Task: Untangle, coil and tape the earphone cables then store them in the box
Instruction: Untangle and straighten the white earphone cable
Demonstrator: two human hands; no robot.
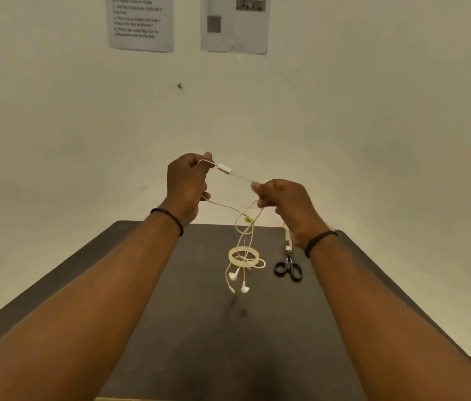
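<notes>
A dark table [170, 328] fills the lower half of the view, pushed against a pale wall [55, 125]. High on that wall, at eleven o'clock, hangs a printed instruction sheet [140, 23], text too blurred to read, and just right of it, at twelve, a second sheet [234, 24] with a code square and a small picture. A small dark mark [180, 86] sits on the wall below them.

Over to the hands, both raised above the table's far edge. The left hand [186, 186], a black band [170, 217] on its wrist, has its fingers curled and pinches the white earphone cable [244, 235] near the top. The inline remote [225, 168] shows just right of its fingertips, on a taut stretch of cable running down toward three o'clock. That stretch ends in the right hand [286, 206], fingers curled tight around the cable, another black band [319, 241] at that wrist.

Between the two hands the rest of the cable hangs in a tangled loop, with a small yellow tag [248, 219] in the knot, and the two earbuds [238, 282] dangle low over the table at six o'clock from the hands.

On the table behind the hanging cable lies a roll of clear tape [244, 256]. To its right, black-handled scissors [288, 270] lie flat, partly hidden by the right wrist. No box can be made out in this view.
</notes>
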